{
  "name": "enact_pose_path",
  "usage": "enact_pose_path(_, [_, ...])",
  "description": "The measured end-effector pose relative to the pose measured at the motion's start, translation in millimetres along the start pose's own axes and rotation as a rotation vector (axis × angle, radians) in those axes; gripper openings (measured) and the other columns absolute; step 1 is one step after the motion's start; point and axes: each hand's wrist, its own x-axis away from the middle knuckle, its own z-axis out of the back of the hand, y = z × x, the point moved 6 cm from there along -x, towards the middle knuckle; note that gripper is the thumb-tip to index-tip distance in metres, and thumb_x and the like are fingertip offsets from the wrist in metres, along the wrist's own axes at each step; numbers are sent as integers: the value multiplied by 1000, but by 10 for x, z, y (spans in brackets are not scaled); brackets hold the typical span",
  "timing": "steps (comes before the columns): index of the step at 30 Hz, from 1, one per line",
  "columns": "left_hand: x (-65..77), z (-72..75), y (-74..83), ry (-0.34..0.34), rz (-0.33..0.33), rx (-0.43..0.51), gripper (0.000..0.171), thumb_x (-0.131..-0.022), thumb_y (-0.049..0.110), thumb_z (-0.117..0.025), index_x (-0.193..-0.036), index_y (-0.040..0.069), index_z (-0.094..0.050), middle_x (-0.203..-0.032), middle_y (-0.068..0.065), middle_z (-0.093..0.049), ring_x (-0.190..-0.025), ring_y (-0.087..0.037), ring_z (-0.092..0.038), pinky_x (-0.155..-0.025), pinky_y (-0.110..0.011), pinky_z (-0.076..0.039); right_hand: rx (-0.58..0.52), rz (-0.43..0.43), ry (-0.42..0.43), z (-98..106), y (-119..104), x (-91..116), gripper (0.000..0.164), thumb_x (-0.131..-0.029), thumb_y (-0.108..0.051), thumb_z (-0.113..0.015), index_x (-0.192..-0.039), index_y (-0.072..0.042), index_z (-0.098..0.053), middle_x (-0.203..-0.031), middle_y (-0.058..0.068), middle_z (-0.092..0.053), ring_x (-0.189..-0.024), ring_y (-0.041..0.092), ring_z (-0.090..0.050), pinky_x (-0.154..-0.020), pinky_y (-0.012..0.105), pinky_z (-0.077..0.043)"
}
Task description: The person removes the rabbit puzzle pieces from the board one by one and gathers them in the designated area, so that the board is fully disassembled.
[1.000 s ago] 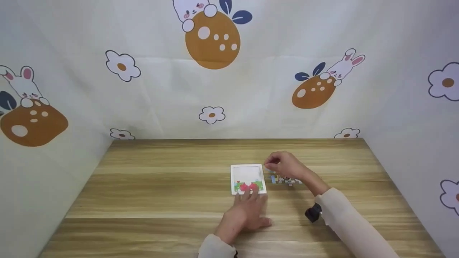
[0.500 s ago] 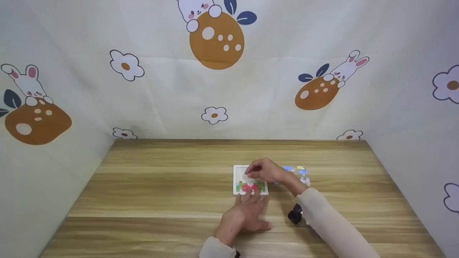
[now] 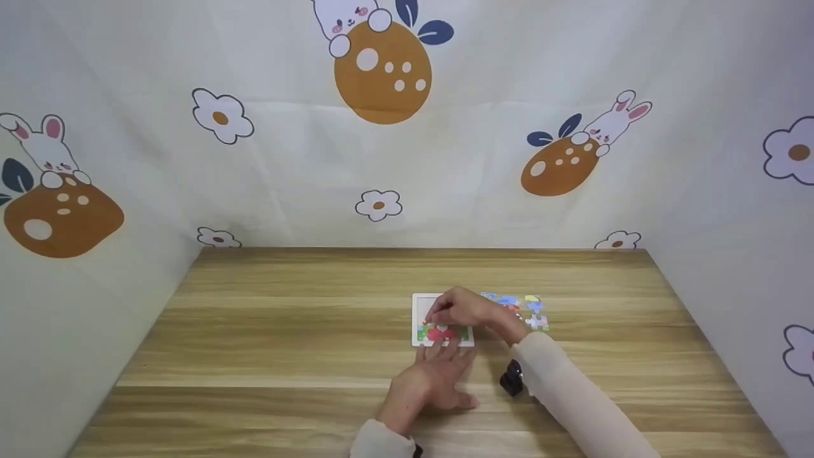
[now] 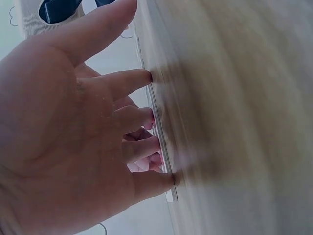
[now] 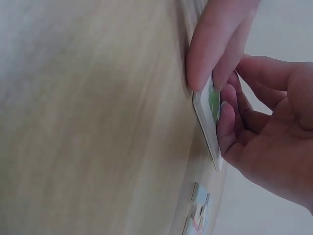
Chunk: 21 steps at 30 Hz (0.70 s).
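Note:
A white-rimmed puzzle tray [image 3: 415,313] lies flat on the table, its near part filled with joined jigsaw pieces [image 3: 442,334] in green and red. My left hand [image 3: 432,378] rests at the tray's near edge; in the left wrist view its straight fingertips [image 4: 166,181] touch that edge. Over the middle of the tray, my right hand [image 3: 467,308] has thumb and fingers pinched together low against the surface. It seems to hold a jigsaw piece, which the fingers mostly hide. In the right wrist view the right hand [image 5: 274,127] is close above the tray [image 5: 208,115].
Several loose jigsaw pieces [image 3: 537,312], blue, yellow and pink, lie to the right of the tray, partly behind the right forearm. A black wrist camera [image 3: 511,378] hangs below the right sleeve. Printed fabric [image 3: 286,172] walls off the wooden table [image 3: 267,337] at back and sides.
My right hand has moved left from beside the loose pieces to over the tray, then slightly further left and lower. The left hand stays at the near edge.

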Motion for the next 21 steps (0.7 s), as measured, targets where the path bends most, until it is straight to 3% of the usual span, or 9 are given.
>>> enact_pose_path(13, [-9,6,-2,-20,5,2,83,-91,49,-67,-160,28,-25,-171,-4,-6,-159,-26,0,-128,-53,-5,-20,38,-18,4,-18,-7,18,-98,-9,-60,-104,-3,-76,-101,13,-76,-76,7,-58,-69,19,-47])
enact_pose_path(21, [3,0,-8,-5,-4,7,84,-90,48,-69,-160,27,-27,-171,-5,-7,-159,-27,1,-128,-54,-5,-67,37,4,-30,-30,-6,12,-91,-8,-71,-101,-1,-73,-92,8,-73,-78,7,-60,-71,20,-49])
